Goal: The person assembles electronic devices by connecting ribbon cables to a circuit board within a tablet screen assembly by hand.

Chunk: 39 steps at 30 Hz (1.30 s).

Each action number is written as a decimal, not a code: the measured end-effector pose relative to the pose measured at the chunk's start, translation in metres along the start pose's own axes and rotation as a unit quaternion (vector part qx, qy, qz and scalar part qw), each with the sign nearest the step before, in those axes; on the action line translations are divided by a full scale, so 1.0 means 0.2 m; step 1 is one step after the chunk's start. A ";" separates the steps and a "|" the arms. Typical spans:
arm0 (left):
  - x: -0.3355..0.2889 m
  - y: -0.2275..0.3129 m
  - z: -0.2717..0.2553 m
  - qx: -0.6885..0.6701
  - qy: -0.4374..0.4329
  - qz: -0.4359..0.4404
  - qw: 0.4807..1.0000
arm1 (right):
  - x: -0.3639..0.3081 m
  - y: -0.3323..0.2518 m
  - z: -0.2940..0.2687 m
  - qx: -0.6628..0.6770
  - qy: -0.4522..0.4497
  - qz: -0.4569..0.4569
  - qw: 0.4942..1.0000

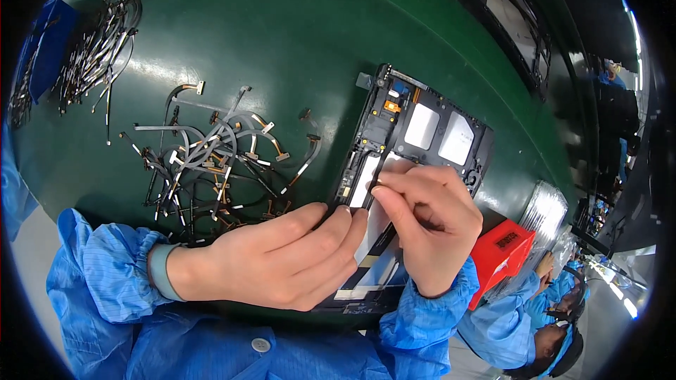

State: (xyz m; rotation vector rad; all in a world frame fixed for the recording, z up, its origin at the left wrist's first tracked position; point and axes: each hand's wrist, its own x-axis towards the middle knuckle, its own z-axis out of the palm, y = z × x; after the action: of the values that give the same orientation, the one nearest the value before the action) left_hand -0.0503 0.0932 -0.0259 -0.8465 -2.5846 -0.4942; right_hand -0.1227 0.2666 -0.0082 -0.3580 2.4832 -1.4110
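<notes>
An opened tablet-like device (389, 127) lies tilted in front of me, its black frame showing white panels, small screws and an orange connector (392, 106). My left hand (274, 257) reaches across its left edge. The fingers are stretched out side by side and their tips touch the device near a long white strip (365, 181); the thumb is hidden. Just above these tips, my right hand (433, 222) pinches thumb and index finger together over the same strip. Something small and dark shows at the pinch, too little to name.
A tangled heap of thin grey and black cables (211, 148) lies left of the device on the green table (282, 28). More cables (102, 49) are bunched at the far left beside a blue bin (53, 49). A red box (501, 250) stands at right, near a co-worker's blue sleeve (500, 324).
</notes>
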 end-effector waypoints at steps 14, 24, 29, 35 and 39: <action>-0.01 0.00 0.00 0.009 -0.005 0.000 1.000 | 0.01 -0.01 0.03 -0.037 0.034 -0.008 0.999; 0.00 0.01 0.00 0.009 0.001 -0.004 1.000 | 0.00 -0.04 0.06 -0.028 0.077 0.015 0.996; 0.00 0.00 0.00 0.014 0.007 -0.005 1.000 | -0.06 -0.06 0.01 -0.205 0.016 -0.219 0.954; 0.00 0.00 0.01 0.007 0.015 0.003 1.000 | -0.04 -0.05 0.00 -0.238 0.043 -0.225 0.944; -0.01 -0.01 0.01 0.017 0.016 0.010 1.000 | 0.08 0.03 0.02 -0.248 0.062 -0.195 0.947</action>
State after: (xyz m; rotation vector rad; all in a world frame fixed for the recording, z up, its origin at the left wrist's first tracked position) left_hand -0.0503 0.0921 -0.0287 -0.8466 -2.5459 -0.4533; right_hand -0.1372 0.2599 -0.0169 -0.9310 2.9767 -0.9142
